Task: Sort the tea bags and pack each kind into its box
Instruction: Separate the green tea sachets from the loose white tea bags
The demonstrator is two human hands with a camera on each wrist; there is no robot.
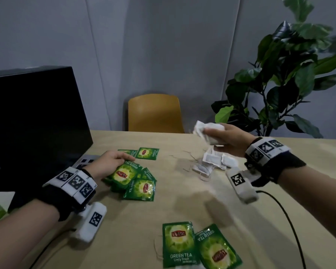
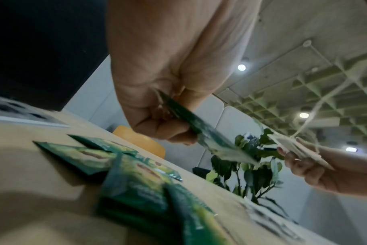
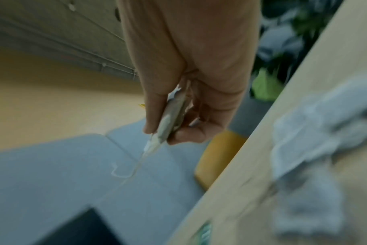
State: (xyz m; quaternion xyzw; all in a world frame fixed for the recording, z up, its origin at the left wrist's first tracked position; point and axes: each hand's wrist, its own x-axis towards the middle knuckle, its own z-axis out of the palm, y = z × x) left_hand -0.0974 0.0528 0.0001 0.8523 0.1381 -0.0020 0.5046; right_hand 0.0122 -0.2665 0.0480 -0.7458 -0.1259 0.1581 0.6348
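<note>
Your left hand (image 1: 113, 162) pinches a green sachet (image 2: 201, 137) over the green pile (image 1: 133, 181), right hand (image 1: 228, 138) clamps white bags (image 1: 208, 131) w/ fingers curled, keeping kinds separate.

Lying fanned and overlapping left of centre on the table: a cluster of green tea sachets (image 1: 133, 180), glossy, printed with a red logo and "GREEN TEA". Resting flat just behind them, two more sachets (image 1: 147, 153). Sitting near the front edge, side by side and touching, another green pair (image 1: 198, 245). Being pinched, one green sachet (image 2: 201, 132), tilted. Piling loosely at right, white paper tea bags (image 1: 213, 162) with trailing strings. Being held aloft, a white bunch (image 1: 208, 131).
</note>
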